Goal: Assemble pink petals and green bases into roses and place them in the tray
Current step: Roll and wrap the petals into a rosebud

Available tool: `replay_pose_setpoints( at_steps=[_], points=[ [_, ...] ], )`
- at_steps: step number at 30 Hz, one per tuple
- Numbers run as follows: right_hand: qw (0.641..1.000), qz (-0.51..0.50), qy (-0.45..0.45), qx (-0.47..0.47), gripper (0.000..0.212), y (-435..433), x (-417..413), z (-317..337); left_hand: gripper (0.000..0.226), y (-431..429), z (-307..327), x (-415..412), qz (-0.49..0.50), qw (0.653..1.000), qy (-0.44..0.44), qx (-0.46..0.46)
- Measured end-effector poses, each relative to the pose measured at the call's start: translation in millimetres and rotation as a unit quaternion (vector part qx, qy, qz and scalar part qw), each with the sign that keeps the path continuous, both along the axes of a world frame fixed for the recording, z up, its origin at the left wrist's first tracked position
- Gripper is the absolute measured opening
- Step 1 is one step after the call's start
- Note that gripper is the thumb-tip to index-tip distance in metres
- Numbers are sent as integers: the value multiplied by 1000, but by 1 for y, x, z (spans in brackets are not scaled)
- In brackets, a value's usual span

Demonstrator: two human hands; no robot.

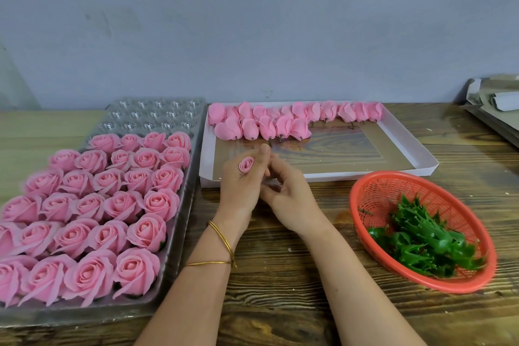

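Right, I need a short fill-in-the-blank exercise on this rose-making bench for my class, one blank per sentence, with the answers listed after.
1. The small pink bud is held in the ____ hand.
2. The bases in the red basket are ____.
3. Loose pink petals lie in the shallow ____ box.
Answers: left, green, white.

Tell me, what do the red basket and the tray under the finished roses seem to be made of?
The red basket looks like moulded plastic: uniform colour, fine regular mesh, smooth rim. The tray seems thin clear plastic, glossy: its empty cups glint and look see-through.
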State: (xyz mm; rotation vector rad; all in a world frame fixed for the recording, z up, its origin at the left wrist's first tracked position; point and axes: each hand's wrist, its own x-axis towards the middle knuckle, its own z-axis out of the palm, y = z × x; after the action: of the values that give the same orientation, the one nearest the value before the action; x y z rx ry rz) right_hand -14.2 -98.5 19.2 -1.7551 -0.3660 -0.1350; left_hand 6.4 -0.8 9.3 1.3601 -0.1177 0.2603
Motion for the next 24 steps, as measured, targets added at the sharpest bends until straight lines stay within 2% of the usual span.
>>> replay_pose_setpoints(
  at_steps=[2,5,14,19,24],
  points=[
    [1000,2,-4,-14,23,0,0,1,36,-1,2,-1,-9,1000,0,-10],
    [999,4,-17,-37,16,1,0,3,54,0,0,1,-8,1000,-4,-12],
    [999,-27,-8,-15,30,2,-1,1,53,-2,-3,6,22,1000,19,3],
    [999,-43,-5,-15,27,2,1,-3,53,-1,-1,2,5,1000,20,8],
    [1000,-17,0,-7,28,2,0,-1,57,0,3,-1,-3,1000,-5,-4]
  ],
)
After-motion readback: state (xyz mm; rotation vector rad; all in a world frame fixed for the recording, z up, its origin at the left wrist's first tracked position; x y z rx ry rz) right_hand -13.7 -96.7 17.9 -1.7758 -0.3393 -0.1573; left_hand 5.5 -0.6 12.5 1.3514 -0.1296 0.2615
